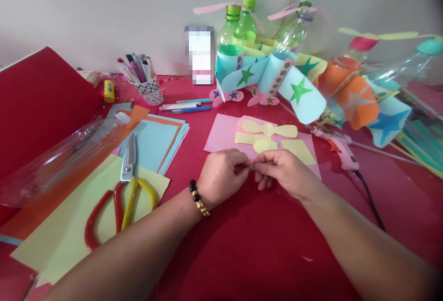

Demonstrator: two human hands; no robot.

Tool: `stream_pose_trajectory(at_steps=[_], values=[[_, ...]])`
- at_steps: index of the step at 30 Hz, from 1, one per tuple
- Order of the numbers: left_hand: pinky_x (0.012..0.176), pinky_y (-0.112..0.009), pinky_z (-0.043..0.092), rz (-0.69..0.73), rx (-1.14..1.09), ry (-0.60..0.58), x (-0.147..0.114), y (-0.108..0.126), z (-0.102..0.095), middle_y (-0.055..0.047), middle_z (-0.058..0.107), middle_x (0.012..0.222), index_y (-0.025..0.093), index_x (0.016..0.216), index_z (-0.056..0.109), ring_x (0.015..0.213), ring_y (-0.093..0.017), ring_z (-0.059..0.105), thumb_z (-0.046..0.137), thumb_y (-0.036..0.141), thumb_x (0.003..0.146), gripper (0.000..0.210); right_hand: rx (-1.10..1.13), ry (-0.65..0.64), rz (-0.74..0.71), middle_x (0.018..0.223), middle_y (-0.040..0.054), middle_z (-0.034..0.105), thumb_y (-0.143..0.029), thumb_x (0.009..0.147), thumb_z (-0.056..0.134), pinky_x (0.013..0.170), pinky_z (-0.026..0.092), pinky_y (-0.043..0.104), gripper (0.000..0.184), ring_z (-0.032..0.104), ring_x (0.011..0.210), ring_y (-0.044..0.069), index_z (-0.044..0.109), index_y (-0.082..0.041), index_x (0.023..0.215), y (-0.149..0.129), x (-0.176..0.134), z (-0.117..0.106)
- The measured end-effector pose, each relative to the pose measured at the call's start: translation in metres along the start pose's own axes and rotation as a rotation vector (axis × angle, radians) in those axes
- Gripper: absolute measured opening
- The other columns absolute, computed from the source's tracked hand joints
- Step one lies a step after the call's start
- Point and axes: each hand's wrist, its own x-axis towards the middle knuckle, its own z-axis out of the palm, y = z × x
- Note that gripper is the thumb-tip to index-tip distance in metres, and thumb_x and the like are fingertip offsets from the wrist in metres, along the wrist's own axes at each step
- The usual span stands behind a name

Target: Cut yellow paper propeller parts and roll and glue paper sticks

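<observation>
My left hand (226, 172) and my right hand (282, 172) meet fingertip to fingertip over the red table. Both are closed in a pinch on something tiny and yellowish between them, too small to name. Just beyond them, yellow paper cutouts lie on a pink sheet (221, 132): a propeller shape (270, 129), a strip (252, 138), a rounded piece (265, 146) and a rectangle (298, 151). My right hand is nearest to the rounded piece. A beaded bracelet (200, 199) circles my left wrist.
Left are large scissors (128, 190) on yellow paper (69, 227), coloured sheets (155, 137) and a clear plastic bottle (69, 158). A pen cup (148, 91), pens (187, 106) and a phone (200, 56) stand behind. Right are bottle planes (258, 70) and a pink glue gun (341, 149) with its cord.
</observation>
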Motion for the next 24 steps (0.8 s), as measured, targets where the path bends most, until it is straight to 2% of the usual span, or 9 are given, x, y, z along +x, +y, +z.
stream_pose_trajectory(at_steps=[6, 9, 17, 24], values=[[0.059, -0.02, 0.042, -0.134, -0.064, -0.129, 0.0028, -0.0013, -0.0028, 0.002, 0.068, 0.072, 0.023, 0.079, 0.071, 0.062, -0.01, 0.056, 0.058, 0.019, 0.077, 0.014, -0.395, 0.053, -0.163, 0.066, 0.0, 0.062, -0.023, 0.086, 0.05, 0.058, 0.05, 0.025, 0.014, 0.064, 0.057, 0.012, 0.06, -0.017, 0.078, -0.0042, -0.0053, -0.0002], [0.06, -0.02, 0.042, -0.161, -0.064, -0.154, 0.0036, -0.0016, -0.0041, 0.002, 0.069, 0.073, 0.024, 0.08, 0.072, 0.063, -0.01, 0.057, 0.058, 0.021, 0.077, 0.015, -0.47, 0.058, -0.207, 0.067, -0.0004, 0.062, -0.02, 0.086, 0.05, 0.058, 0.049, 0.024, 0.014, 0.063, 0.058, 0.012, 0.061, -0.017, 0.078, -0.0066, -0.0068, -0.0005], [0.058, -0.021, 0.038, -0.216, -0.104, -0.168, 0.0047, -0.0007, -0.005, 0.001, 0.067, 0.071, 0.019, 0.076, 0.069, 0.061, -0.01, 0.053, 0.057, 0.023, 0.077, 0.012, -0.342, 0.009, -0.135, 0.066, 0.0001, 0.062, -0.024, 0.088, 0.05, 0.058, 0.051, 0.024, 0.017, 0.064, 0.057, 0.012, 0.059, -0.016, 0.077, -0.0047, -0.0026, -0.0006], [0.054, -0.019, 0.036, -0.291, -0.395, -0.19, 0.0071, 0.0002, -0.0085, 0.001, 0.059, 0.065, 0.014, 0.075, 0.064, 0.058, -0.008, 0.046, 0.058, 0.034, 0.079, 0.021, -0.133, -0.023, -0.103, 0.066, 0.0011, 0.063, -0.03, 0.087, 0.053, 0.052, 0.051, 0.024, 0.019, 0.065, 0.055, 0.014, 0.058, -0.015, 0.077, -0.004, -0.0009, -0.0055]])
